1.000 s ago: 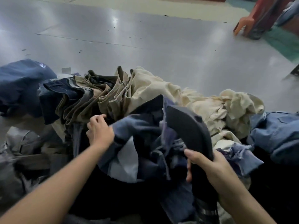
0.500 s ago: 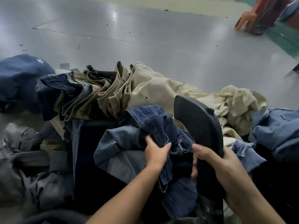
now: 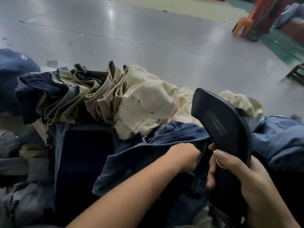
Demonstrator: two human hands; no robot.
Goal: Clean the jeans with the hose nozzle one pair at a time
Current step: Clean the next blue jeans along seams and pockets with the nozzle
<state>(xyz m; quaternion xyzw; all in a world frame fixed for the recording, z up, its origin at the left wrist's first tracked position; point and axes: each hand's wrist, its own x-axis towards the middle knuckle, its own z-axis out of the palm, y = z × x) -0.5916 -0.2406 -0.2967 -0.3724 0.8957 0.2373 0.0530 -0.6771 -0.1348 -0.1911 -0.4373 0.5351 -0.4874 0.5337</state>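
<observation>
- Right hand (image 3: 236, 175) grip clamped on black hose nozzle (image 3: 220, 122), head tilted up.
- Left hand (image 3: 184, 157) grip closed on dark blue jeans (image 3: 148, 163), touching nozzle handle.
- Jeans lie on pile atop grey table (image 3: 148, 38).

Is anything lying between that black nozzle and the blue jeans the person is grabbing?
Nothing visible does. The right hand holds the black nozzle directly beside the blue jeans, whose waistband the left hand grips. The cream trousers lie behind, not between.
</observation>
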